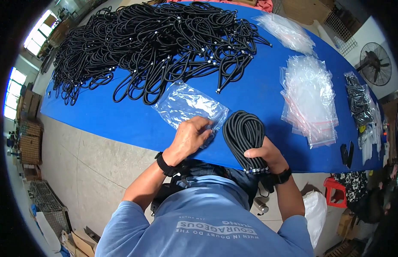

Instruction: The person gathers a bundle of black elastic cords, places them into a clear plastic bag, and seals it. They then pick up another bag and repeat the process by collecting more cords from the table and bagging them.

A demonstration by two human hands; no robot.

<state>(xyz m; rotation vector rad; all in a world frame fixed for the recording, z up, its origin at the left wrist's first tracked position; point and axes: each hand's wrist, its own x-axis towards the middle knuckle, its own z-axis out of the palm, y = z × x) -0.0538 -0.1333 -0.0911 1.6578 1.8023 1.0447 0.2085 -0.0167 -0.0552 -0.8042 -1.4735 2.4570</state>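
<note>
In my right hand [269, 155] is a bundle of looped black elastic cords [243, 130], gripped near its lower end with the thumb across the front. Silvery metal ends line up at the bottom of this bundle, close to the table's near edge. My left hand [191, 136] lies at the near side of a transparent plastic bag [186, 103], its fingers curled and pinching the bag's edge. The bag rests flat on the blue table [109, 122], left of the bundle. Part of its near edge is hidden beneath my left hand.
A large tangled heap of black cords [143, 43] covers the far left of the table. Stacked transparent bags [310, 96] lie on the right, with more bags [289, 32] behind. Packed black cords [358, 100] sit farther right, near a fan [374, 64]. A red stool [335, 191] stands below.
</note>
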